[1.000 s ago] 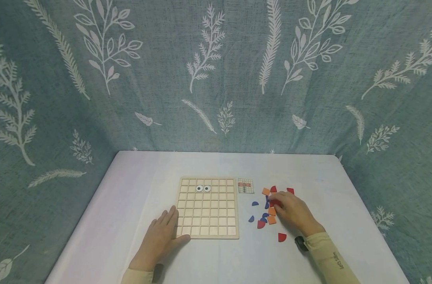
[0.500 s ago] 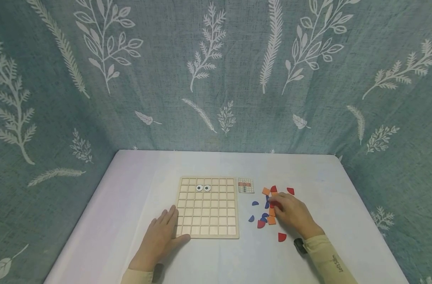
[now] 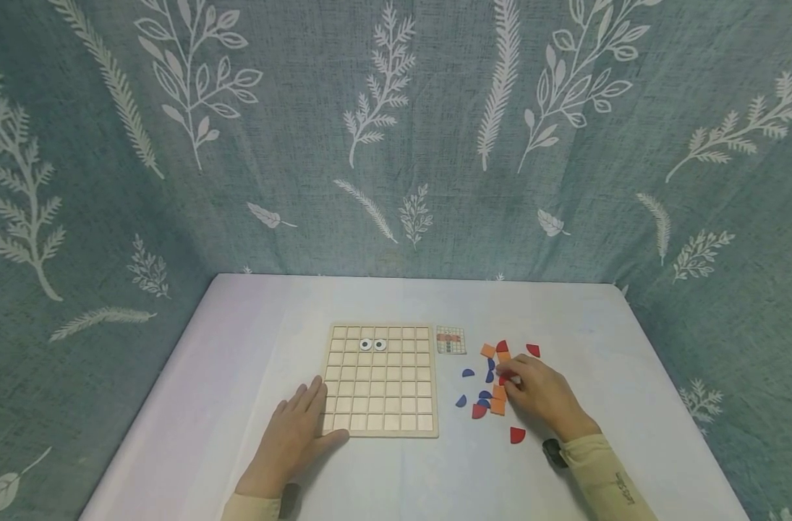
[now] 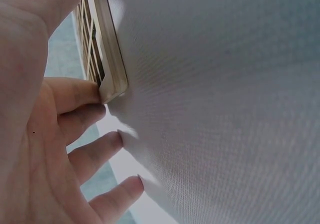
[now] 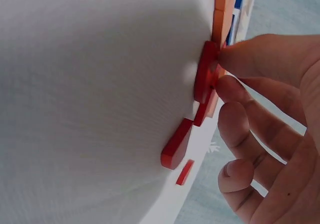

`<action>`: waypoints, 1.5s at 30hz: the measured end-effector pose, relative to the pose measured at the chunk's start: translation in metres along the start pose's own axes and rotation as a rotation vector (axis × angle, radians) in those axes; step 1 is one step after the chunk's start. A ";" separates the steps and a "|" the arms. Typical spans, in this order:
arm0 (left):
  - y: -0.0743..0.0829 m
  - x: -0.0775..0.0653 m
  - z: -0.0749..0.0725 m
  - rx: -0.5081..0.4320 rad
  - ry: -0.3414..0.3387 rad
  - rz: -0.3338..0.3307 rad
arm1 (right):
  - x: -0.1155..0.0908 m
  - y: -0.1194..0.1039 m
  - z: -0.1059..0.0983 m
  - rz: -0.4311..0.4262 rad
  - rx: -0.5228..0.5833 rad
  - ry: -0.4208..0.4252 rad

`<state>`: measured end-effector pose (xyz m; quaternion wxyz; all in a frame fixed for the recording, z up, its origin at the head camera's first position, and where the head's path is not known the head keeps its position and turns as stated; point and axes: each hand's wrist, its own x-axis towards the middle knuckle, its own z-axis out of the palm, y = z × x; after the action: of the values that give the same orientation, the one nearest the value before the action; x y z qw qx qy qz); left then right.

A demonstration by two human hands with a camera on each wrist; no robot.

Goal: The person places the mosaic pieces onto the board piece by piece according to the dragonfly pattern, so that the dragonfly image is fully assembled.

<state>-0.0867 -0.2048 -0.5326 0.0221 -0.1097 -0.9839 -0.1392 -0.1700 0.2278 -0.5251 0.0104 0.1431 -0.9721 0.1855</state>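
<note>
My left hand (image 3: pixel 291 433) rests against the near left corner of a pale wooden grid board (image 3: pixel 380 391), its fingers along the side and the thumb at the front edge. In the left wrist view the fingertips touch the board's rim (image 4: pixel 114 68) and the white surface. Over a cluster of flat pieces right of the board, my right hand (image 3: pixel 544 398) pinches a red rounded piece (image 5: pixel 205 73) between thumb and fingers, low at the table. Orange squares (image 3: pixel 497 407) and blue half-rounds (image 3: pixel 485 395) lie beside it. The fingers partly cover the cluster in the head view.
Two round eye pieces (image 3: pixel 372 345) sit in the board's second row. A small pattern card (image 3: pixel 450 339) lies at the board's far right corner. Loose red pieces (image 3: pixel 517 435) lie around the cluster. Patterned green cloth (image 3: pixel 396 145) hangs behind the white table (image 3: pixel 272 311).
The right hand has shifted very slightly to the right among the pieces, and more of the blue and orange ones show. The left hand has stayed at the board.
</note>
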 end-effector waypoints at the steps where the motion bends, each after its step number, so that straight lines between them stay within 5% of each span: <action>1: 0.000 0.000 0.000 0.000 0.004 0.001 | 0.000 0.000 -0.001 0.006 0.002 -0.013; 11: 0.000 0.000 -0.002 0.000 0.002 -0.006 | -0.003 0.000 -0.009 -0.014 -0.018 -0.056; 21: -0.002 0.001 0.001 -0.011 -0.044 -0.027 | 0.000 0.003 -0.003 -0.065 -0.050 0.000; 45: -0.002 0.000 0.001 -0.012 -0.002 -0.007 | 0.003 0.004 -0.007 -0.095 -0.116 -0.048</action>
<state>-0.0871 -0.2065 -0.5345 0.0201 -0.1064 -0.9834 -0.1453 -0.1744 0.2335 -0.5197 0.0043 0.1928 -0.9733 0.1245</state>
